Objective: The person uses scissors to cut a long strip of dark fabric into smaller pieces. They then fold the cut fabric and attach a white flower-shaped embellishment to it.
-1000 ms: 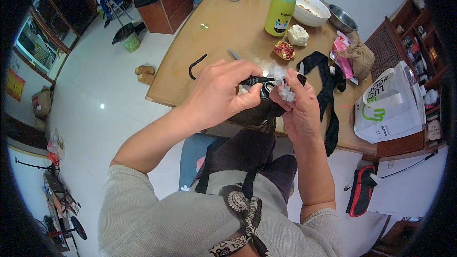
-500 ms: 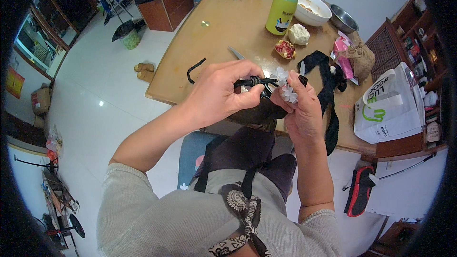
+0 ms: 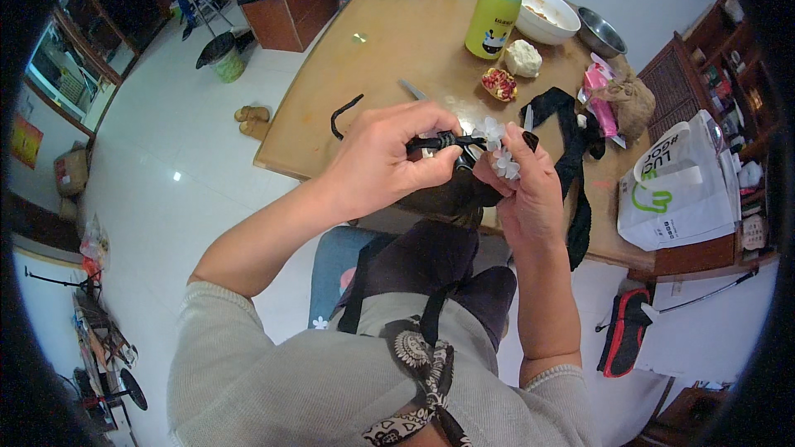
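Above the near table edge, my left hand [image 3: 368, 157] is closed, thumb and forefinger pinching a knotted black cord [image 3: 447, 140]. A curved loose end sticks out to the left of that hand. My right hand [image 3: 530, 194] is closed around a cluster of white translucent flower petals [image 3: 504, 165], into which the cord runs. More petals stand up between the two hands. Something black pokes up by the right thumb; its kind is unclear. Dark material hangs below the hands, partly hidden. A long black fabric strip [image 3: 570, 161] lies right of the right hand and drops over the edge.
A pointed metal blade [image 3: 411, 88] lies beyond my left hand. Farther back are a cut pomegranate [image 3: 499, 84], a pale lump [image 3: 523, 59], a green jar [image 3: 494, 21], a white bowl [image 3: 546, 23] and a steel bowl [image 3: 600, 33]. A white bag [image 3: 675, 199] stands right.
Both hands keep their grips on the cord and the petals. The view has shifted very slightly; nothing else visibly differs.
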